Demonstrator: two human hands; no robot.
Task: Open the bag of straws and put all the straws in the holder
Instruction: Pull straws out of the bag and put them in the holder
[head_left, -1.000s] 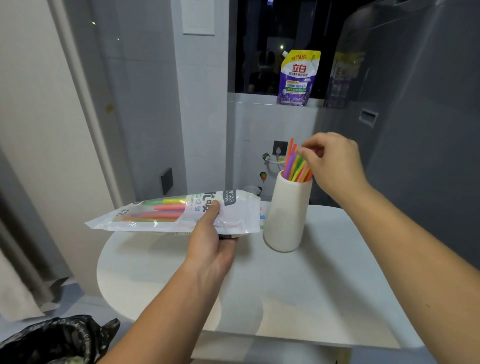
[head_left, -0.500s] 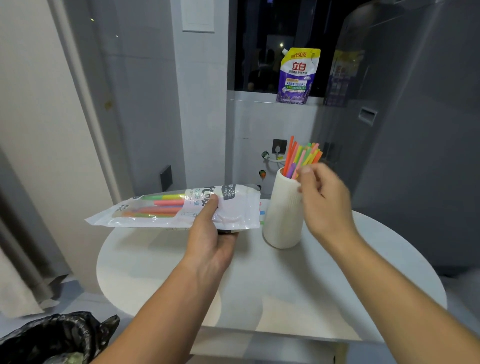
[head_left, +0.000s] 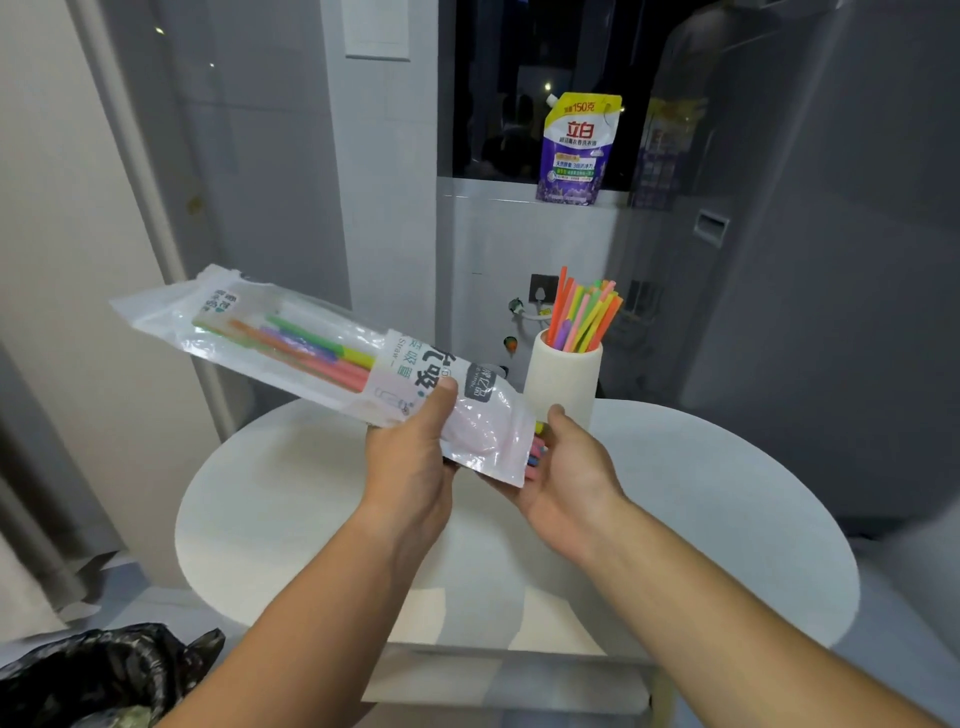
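My left hand (head_left: 410, 462) grips the clear plastic straw bag (head_left: 291, 338) near its printed label and holds it tilted, closed end up at the left, open end down at the right. Several coloured straws (head_left: 317, 353) remain inside, and a few tips (head_left: 537, 449) stick out of the open end. My right hand (head_left: 566, 473) is cupped, palm up, under that open end, touching the straw tips. Behind it stands the white cylindrical holder (head_left: 563, 384) on the table, with several coloured straws (head_left: 584, 317) standing in it.
A round white table (head_left: 701, 519) lies under both hands. A purple detergent pouch (head_left: 576, 150) stands on the window ledge behind. A grey appliance (head_left: 831, 260) fills the right side. A black rubbish bag (head_left: 104, 670) sits at the lower left.
My right hand left the holder and came down under the bag's open end. My left hand lifted the bag off level and tilted its closed end up.
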